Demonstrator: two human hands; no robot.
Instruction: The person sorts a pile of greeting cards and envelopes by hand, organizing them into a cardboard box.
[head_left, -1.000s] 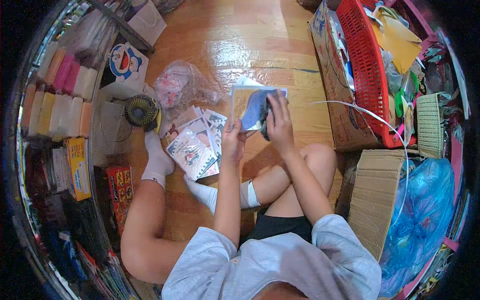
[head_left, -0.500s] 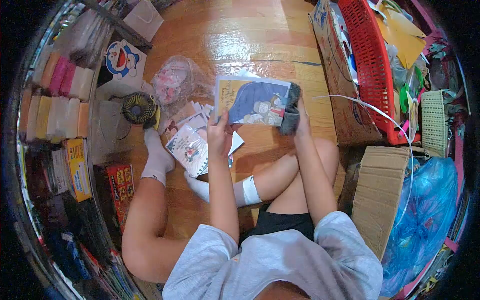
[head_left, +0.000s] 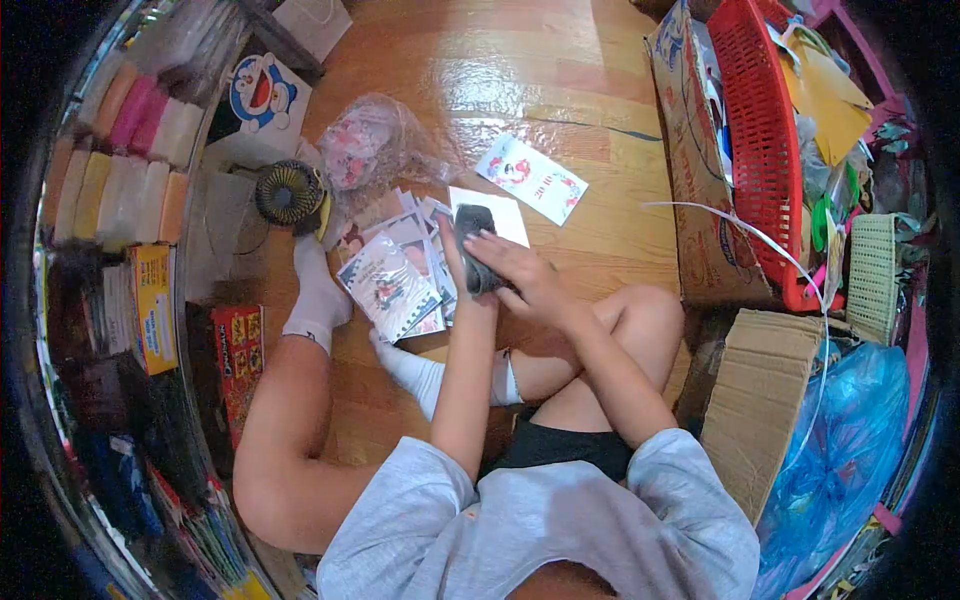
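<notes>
A dark grey folded cloth [head_left: 478, 240] is between my hands, over the pile of cards. My left hand [head_left: 458, 262] holds it from the left and from below, its fingers partly hidden behind it. My right hand [head_left: 525, 272] lies across the cloth from the right, fingers pressed onto it. Just behind the cloth, a plain white card [head_left: 506, 214] lies on the floor. Left of my hands are spread several printed cards and photos, one with a patterned border [head_left: 388, 288] on top. Beyond, a white card marked "2010" [head_left: 532, 178] rests on the wood.
A crumpled clear plastic bag [head_left: 365, 145] and a small black fan [head_left: 288, 193] stand at the left, near shelves of books [head_left: 158, 310]. On the right are a red basket [head_left: 752, 120], a cardboard box [head_left: 760, 390] and a blue plastic bag [head_left: 845, 430]. A white strap [head_left: 745, 225] arcs across.
The card with the blue drawing has left my left hand and its picture no longer shows. My hands have come together on the cloth, lower and further left. The "2010" card is now uncovered.
</notes>
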